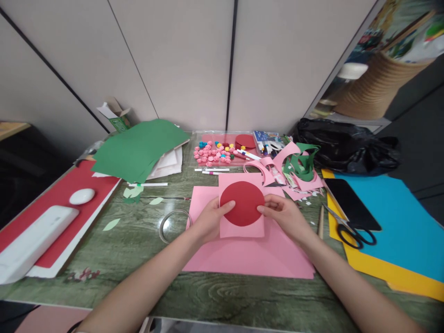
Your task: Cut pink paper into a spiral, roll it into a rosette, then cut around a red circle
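Between my hands is a pink paper rectangle (242,232) with a red paper circle (243,199) lying flat against its face. My left hand (212,217) pinches the left side, its thumb over the circle's edge and its fingers behind the pink paper. On the right, my right hand (282,213) has its thumb and fingers closed at the circle's right edge. Below them lies a larger stack of pink paper sheets (243,259). A roll of tape (162,226) rests just left of that stack.
Scissors (354,233) and a black phone (352,203) lie on blue paper (405,226) at right. Pink paper scraps (289,150) and a clear tray (225,162) of small pink pieces stand behind. Green sheets (138,148), a white mouse (82,196) and a white device (38,240) are at left.
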`<action>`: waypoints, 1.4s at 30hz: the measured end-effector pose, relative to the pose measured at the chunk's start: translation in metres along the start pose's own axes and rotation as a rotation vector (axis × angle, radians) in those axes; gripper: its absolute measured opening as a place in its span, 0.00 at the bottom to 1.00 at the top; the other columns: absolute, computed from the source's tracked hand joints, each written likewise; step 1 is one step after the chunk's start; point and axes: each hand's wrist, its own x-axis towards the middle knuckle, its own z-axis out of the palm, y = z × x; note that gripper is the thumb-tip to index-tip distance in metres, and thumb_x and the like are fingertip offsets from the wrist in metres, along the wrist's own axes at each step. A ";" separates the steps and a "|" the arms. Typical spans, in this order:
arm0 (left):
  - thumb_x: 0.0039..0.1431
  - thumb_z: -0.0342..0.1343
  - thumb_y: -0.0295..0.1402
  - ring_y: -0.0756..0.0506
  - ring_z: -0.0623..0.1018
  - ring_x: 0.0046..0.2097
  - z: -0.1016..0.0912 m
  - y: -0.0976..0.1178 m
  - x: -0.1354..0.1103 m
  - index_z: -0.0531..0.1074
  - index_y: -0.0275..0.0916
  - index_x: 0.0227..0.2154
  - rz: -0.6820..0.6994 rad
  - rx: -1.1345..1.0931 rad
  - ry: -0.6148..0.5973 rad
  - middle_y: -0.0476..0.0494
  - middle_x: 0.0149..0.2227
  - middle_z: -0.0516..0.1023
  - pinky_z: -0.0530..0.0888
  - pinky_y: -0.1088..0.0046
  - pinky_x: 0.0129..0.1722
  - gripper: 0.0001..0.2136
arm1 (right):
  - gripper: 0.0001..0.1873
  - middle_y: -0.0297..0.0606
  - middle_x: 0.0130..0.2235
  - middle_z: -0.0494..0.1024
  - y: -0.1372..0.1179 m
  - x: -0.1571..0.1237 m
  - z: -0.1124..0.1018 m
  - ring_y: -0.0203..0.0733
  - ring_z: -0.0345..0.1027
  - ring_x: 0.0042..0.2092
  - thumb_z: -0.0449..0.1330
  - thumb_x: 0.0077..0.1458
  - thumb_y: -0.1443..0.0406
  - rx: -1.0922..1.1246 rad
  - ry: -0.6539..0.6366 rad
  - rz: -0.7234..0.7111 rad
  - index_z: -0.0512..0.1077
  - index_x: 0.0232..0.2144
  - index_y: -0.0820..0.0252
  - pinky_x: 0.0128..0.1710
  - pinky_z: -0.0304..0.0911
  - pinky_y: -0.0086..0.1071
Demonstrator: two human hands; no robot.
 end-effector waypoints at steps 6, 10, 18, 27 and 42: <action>0.52 0.59 0.39 0.39 0.76 0.45 0.004 0.001 0.000 0.74 0.34 0.41 -0.009 -0.047 0.049 0.37 0.42 0.79 0.67 0.59 0.49 0.16 | 0.15 0.33 0.30 0.76 0.008 0.001 0.006 0.37 0.69 0.32 0.70 0.38 0.62 0.093 -0.006 0.002 0.70 0.29 0.57 0.36 0.64 0.31; 0.46 0.64 0.32 0.41 0.76 0.44 0.001 0.000 -0.001 0.74 0.35 0.40 0.044 0.060 0.013 0.39 0.41 0.79 0.68 0.63 0.47 0.17 | 0.14 0.34 0.32 0.76 0.012 0.000 0.009 0.37 0.69 0.35 0.69 0.40 0.63 0.194 -0.006 -0.001 0.70 0.30 0.57 0.38 0.64 0.32; 0.44 0.64 0.30 0.40 0.75 0.44 0.001 0.002 -0.002 0.74 0.34 0.39 0.049 0.118 -0.008 0.39 0.40 0.79 0.67 0.62 0.48 0.16 | 0.12 0.36 0.36 0.78 0.008 -0.002 0.010 0.41 0.71 0.39 0.64 0.47 0.57 0.189 -0.017 0.024 0.73 0.32 0.57 0.41 0.65 0.33; 0.50 0.61 0.33 0.40 0.75 0.46 -0.001 -0.002 0.000 0.75 0.35 0.40 0.033 0.066 0.021 0.39 0.42 0.79 0.67 0.62 0.49 0.14 | 0.11 0.37 0.33 0.80 0.011 0.000 0.009 0.41 0.72 0.36 0.68 0.41 0.63 0.167 0.020 0.022 0.74 0.30 0.58 0.39 0.66 0.34; 0.51 0.60 0.36 0.39 0.75 0.46 0.001 -0.001 -0.001 0.74 0.34 0.42 -0.019 0.006 0.031 0.37 0.43 0.78 0.66 0.60 0.50 0.16 | 0.10 0.35 0.31 0.77 0.008 -0.002 0.009 0.39 0.69 0.35 0.62 0.50 0.58 0.092 -0.014 0.025 0.73 0.30 0.59 0.37 0.64 0.31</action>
